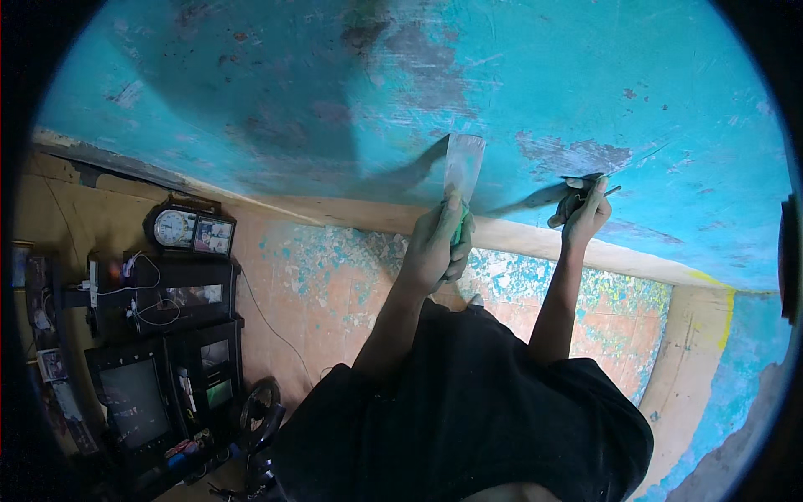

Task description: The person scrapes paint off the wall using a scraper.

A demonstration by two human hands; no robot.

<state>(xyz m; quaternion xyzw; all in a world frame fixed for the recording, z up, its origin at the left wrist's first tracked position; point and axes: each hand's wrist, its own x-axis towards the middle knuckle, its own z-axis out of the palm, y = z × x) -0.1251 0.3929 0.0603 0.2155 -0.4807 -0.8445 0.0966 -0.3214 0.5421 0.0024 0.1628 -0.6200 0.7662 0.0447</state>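
My left hand [439,243] is closed around the green handle of a putty knife [465,161]. Its wide, whitish blade points up and lies close to or against the turquoise wall [535,79]; contact is hard to judge. To the right, my right hand [585,213] is raised to the wall just below a grey patch [577,155] where the paint is scraped off. Its fingers are pinched together, and a small thin end sticks out to their right; what they hold is too dark to name.
Paint flakes [335,259] in turquoise, white and yellow litter the tiled floor [309,322] along the wall's foot. At left stands a dark cabinet [196,284] with a television [134,397], a clock [175,227] and framed pictures. A pale ledge [519,238] runs along the wall's base.
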